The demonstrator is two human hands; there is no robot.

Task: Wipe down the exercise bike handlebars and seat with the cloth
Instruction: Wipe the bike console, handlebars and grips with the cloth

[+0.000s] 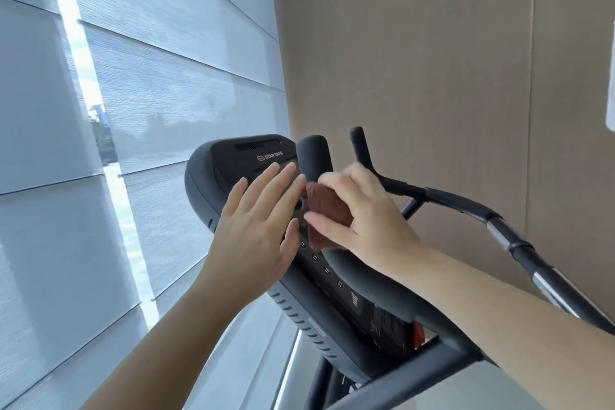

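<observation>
The black exercise bike fills the middle of the head view, tilted. Its console point(239, 156) carries a STAR TRAC label. A thick black handlebar point(366, 280) curves up to an upright end beside the console. My right hand point(362, 220) holds a reddish-brown cloth point(324, 210) against that handlebar, fingers and thumb wrapped around the cloth. My left hand point(256, 226) is flat with straight fingers in front of the console face, beside the cloth. The seat is out of view.
An outer handlebar point(466, 206) with chrome sections runs off to the right. Grey window blinds point(149, 93) cover the left. A beige wall point(432, 43) stands behind the bike.
</observation>
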